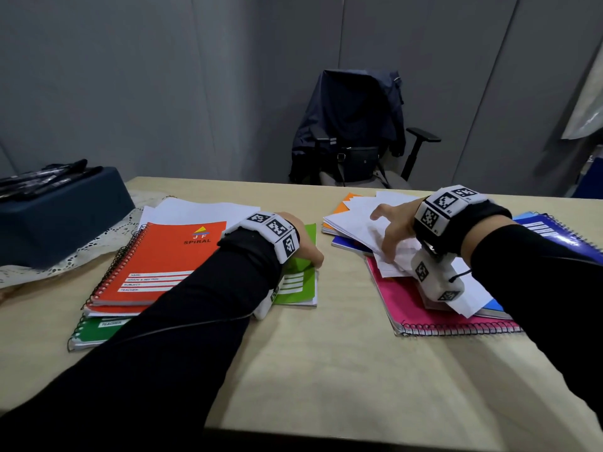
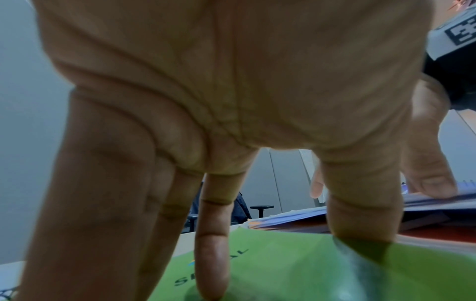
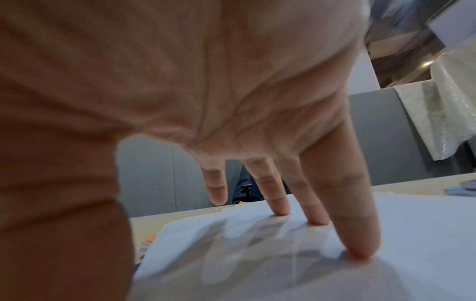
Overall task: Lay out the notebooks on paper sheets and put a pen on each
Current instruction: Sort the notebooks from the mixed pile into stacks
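Observation:
My left hand lies on a green notebook left of the table's middle. In the left wrist view its straight fingers press on the green cover. Beside it an orange-red spiral notebook lies on another green spiral notebook and on white sheets. My right hand is spread over a loose pile of white paper sheets. Its fingertips press on the top sheet, which bulges near the palm. Under the pile lie a pink spiral notebook and blue notebooks.
Several black pens lie on a dark blue box at the table's left, on a lace cloth. An office chair with a dark jacket stands behind the table. Grey partition walls close off the back.

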`<state>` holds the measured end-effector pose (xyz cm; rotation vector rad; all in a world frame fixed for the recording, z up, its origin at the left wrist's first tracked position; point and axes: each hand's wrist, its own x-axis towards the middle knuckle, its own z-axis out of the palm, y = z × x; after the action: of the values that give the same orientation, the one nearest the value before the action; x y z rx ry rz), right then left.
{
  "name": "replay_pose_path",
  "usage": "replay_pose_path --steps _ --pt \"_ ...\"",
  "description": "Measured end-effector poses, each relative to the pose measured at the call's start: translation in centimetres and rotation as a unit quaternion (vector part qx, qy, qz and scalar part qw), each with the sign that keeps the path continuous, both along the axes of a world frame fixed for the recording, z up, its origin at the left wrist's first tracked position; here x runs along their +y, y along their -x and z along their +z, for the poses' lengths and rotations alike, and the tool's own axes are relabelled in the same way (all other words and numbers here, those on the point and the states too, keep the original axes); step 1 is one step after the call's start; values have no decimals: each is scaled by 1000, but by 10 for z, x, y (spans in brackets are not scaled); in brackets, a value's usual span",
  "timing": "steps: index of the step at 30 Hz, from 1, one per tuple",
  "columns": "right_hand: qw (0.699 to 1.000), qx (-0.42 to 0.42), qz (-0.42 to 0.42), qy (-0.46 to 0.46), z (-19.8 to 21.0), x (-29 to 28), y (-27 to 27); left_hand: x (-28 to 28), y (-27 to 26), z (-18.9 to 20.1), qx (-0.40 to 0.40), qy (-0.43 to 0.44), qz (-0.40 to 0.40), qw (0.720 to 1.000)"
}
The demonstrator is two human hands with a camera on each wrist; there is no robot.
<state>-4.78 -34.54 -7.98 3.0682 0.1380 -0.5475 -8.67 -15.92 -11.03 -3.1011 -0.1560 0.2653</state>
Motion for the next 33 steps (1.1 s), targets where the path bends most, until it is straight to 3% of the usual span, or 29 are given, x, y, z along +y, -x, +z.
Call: replay_pose_path --steps 15,24,28,33 --pt "1000 -2 -6 -19 1 -2 3 2 0 2 4 15 7 1000" --pt "998 -40 15 52 -14 15 10 -15 4 -3 10 -36 -10 999" --pt "997 -39 16 67 -15 16 12 -14 6 5 40 -13 11 999" --pt "985 -38 49 158 -17 22 16 -12 3 9 67 12 38 997"
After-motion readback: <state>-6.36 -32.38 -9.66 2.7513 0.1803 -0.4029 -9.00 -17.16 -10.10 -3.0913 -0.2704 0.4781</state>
